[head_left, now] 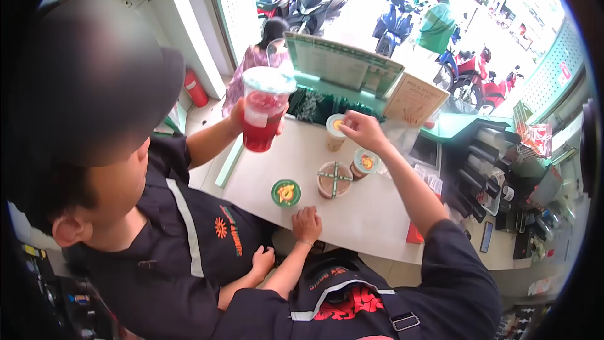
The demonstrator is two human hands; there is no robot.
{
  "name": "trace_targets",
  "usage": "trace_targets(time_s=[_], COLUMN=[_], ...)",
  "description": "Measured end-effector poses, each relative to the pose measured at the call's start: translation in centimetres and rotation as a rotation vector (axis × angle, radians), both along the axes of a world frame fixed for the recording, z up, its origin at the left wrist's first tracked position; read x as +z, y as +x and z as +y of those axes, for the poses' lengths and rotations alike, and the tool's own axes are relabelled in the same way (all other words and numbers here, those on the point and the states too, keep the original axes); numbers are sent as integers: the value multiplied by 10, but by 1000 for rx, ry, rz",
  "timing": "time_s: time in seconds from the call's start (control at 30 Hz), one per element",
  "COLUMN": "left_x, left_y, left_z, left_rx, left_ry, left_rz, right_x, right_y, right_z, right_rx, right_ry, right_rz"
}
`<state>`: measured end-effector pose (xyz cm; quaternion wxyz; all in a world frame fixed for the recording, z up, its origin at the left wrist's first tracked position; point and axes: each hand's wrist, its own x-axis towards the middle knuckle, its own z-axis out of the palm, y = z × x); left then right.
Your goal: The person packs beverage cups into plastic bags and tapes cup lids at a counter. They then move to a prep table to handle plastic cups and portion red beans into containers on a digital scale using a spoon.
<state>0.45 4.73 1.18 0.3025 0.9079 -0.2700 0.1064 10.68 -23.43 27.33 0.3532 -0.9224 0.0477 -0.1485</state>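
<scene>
My right hand (363,131) reaches over the counter, its fingers pinched at the lid of a pale beige drink cup (335,141). Whether the fingertips grip the lid or something small on it, I cannot tell. Resting on the counter's near edge, my left hand (307,224) holds nothing, fingers stretched out. Just beyond it is a round green lid (286,194) with a yellow design. A brown drink cup (334,180) with crossed green straps stands between my hands. Beside it is another brown cup (365,162) with a printed lid.
At left, a co-worker in a dark cap and apron holds up a large red drink cup (263,113) in one hand. A menu board (343,66) and a sign (415,101) stand at the counter's far side. Black dispensers (481,170) and a phone (486,237) are at right.
</scene>
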Motion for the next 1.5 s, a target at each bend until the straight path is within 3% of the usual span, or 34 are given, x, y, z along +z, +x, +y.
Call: trace_targets(time_s=[0.07,0.1,0.2,0.3,0.5,0.7,0.8,0.9,0.93,1.0,1.1,1.23,1.5], left_x=[7,9,7,4,13,5,-2,4,3,2,-12,2,16], left_y=[2,2,-13,-8,0,-2,-3,-3,-4,-1,-3,-2,-4], left_z=[-5,-6,8,-7,-4,-6,-4,-5,-4,-6,-3,-3,-2], left_rx=[-10,-10,9,48,50,70,75,79,78,66,65,69,72], left_ry=[-1,7,83,53,-20,4,2,-22,-27,43,72,-24,9], left_rz=[-16,-9,6,-1,19,42,-28,45,48,71,9,104,14], right_x=[-51,-62,-111,-114,-136,-108,-104,-86,-93,-106,-145,-126,-120], right_y=[53,61,73,89,114,111,89,19,-6,-46,-63,-65,-65], right_z=[-22,-17,0,12,95,104,94,80,83,82,82,89,85], right_rx=[48,-39,-10,93,233,293,133,52,51,76,77,72,147], right_ry=[-321,-371,-396,-394,-337,-324,-267,-68,-73,-402,-559,-539,-516], right_rz=[50,291,491,280,178,440,-89,-86,-83,4,21,2,-4])
